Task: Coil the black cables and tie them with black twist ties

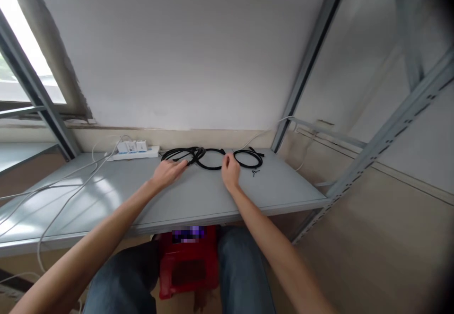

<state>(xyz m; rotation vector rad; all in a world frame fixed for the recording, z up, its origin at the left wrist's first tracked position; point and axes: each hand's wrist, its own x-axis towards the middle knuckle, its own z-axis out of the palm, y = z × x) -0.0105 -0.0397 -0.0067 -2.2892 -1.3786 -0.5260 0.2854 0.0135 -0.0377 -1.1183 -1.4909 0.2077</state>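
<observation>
Black cable lies in loops along the back of the grey shelf. My left hand (170, 172) is at the front edge of the left coil of black cable (177, 152), its fingers bent over the strands; the exact grip is partly hidden. My right hand (231, 170) is closed on the black cable between the middle loop (209, 168) and the right loop (252, 166). Just in front of the right loop lies a small, thin, bent black piece (255, 173), resembling a twist tie.
A white power strip (149, 152) with white plugs (132, 146) stands at the back left. White cords (76, 188) trail over the left of the shelf (198, 200). Metal posts (308, 63) frame both sides. Below the front edge is a red plastic stool (166, 269) between my knees.
</observation>
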